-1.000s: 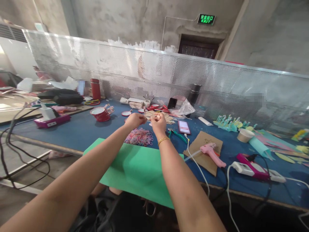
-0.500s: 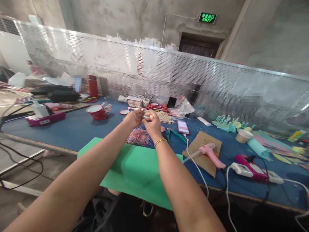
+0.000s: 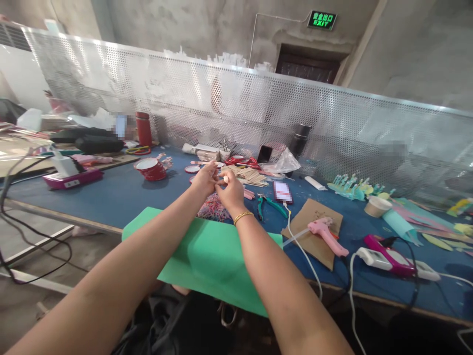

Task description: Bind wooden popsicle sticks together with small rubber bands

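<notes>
My left hand point(image 3: 206, 178) and my right hand point(image 3: 229, 190) meet above the middle of the blue table, fingers bent and pinched close together. Whatever lies between the fingertips is too small and too covered to make out. Just below them is a tangled pile of pink and purple strands point(image 3: 213, 207), partly hidden by my hands. A green sheet point(image 3: 207, 261) spreads under my forearms and hangs over the table's front edge. Beyond my right hand lie flat wooden sticks point(image 3: 252, 175). Pliers with teal handles point(image 3: 275, 206) rest to its right.
On the right, a pink glue gun point(image 3: 327, 235) lies on cardboard point(image 3: 306, 217), near a phone point(image 3: 283, 191) and a magenta power strip point(image 3: 401, 264) with trailing cables. At left stand a stack of red round items point(image 3: 151, 170) and a red bottle point(image 3: 143, 129). A perforated metal screen point(image 3: 177, 93) backs the table.
The view has shifted slightly, so the table's things sit a little further right. My hands stay together over the strands, with the fingers slightly rearranged.
</notes>
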`<act>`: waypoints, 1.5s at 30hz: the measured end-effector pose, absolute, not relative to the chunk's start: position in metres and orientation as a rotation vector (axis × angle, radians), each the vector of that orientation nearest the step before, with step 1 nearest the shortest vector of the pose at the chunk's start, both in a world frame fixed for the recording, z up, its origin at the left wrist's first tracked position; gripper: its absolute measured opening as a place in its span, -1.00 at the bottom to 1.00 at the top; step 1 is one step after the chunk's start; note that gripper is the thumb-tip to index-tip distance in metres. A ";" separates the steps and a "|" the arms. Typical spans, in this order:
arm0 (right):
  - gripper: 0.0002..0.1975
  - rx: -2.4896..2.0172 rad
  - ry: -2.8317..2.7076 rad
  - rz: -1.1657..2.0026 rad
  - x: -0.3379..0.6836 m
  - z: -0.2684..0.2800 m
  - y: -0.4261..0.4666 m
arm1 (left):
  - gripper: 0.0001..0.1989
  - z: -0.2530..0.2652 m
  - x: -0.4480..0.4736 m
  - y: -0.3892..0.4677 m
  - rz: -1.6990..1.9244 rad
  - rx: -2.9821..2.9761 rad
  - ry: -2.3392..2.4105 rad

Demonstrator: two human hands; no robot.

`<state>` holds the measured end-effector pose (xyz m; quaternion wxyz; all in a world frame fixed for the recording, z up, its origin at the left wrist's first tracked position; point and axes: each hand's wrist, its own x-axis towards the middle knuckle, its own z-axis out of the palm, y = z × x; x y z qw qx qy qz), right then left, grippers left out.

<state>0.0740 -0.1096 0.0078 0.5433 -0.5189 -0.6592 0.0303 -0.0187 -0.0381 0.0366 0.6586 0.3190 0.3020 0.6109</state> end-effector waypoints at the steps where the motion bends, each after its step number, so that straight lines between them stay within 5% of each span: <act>1: -0.77 -1.238 -1.565 0.045 0.073 0.008 -0.110 | -0.81 0.037 -0.019 -0.039 1.389 0.711 0.674; 11: -0.76 -1.318 -1.434 -0.136 0.076 0.016 -0.113 | -0.92 0.048 -0.023 -0.051 1.349 0.700 0.414; 24: -0.84 -1.436 -1.307 -0.104 0.097 0.019 -0.114 | -0.88 0.062 -0.029 -0.074 1.171 0.831 0.301; 45: -0.69 -1.430 -1.396 -0.244 0.097 0.018 -0.117 | -0.82 0.060 -0.032 -0.063 1.025 0.809 0.374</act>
